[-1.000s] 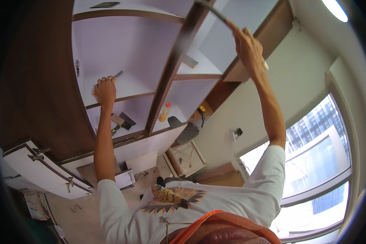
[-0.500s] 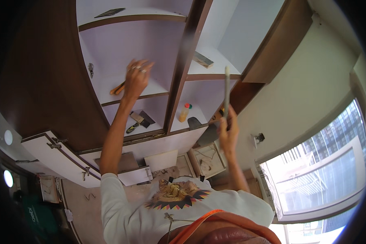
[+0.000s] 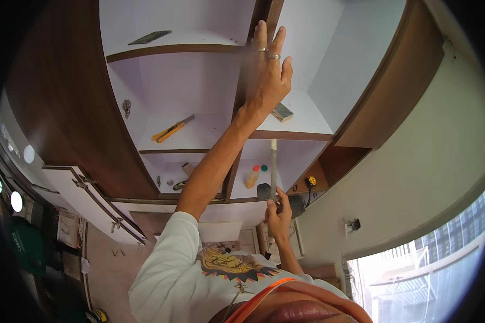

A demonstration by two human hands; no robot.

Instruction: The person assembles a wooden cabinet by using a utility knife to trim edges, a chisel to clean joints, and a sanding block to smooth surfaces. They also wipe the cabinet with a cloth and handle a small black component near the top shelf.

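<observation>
Clock positions are read from the centre of the view. Nearest, at 5 o'clock, the right hand (image 3: 278, 216) has its fingers closed around a slim grey bar (image 3: 273, 168). The bar stands nearly upright and points to 12 o'clock from that hand; its pale tip overlaps the edge of a shelf in view. Beyond the bar, just below centre, a red-capped bottle (image 3: 251, 178) stands in the lower right compartment, with a green cap (image 3: 264, 168) near it.

The left hand (image 3: 268, 75) is raised at 1 o'clock, fingers extended and slightly spread, holding nothing visible. It overlaps the brown upright post (image 3: 246, 81); contact cannot be confirmed. A rectangular block (image 3: 282, 112) lies on the shelf just beside the left wrist.

At 10 o'clock, an orange cutter (image 3: 169, 132) lies on the middle left shelf, blade pointing to 2 o'clock. Above it, a thin dark plate (image 3: 149, 37) lies on the upper left shelf.
</observation>
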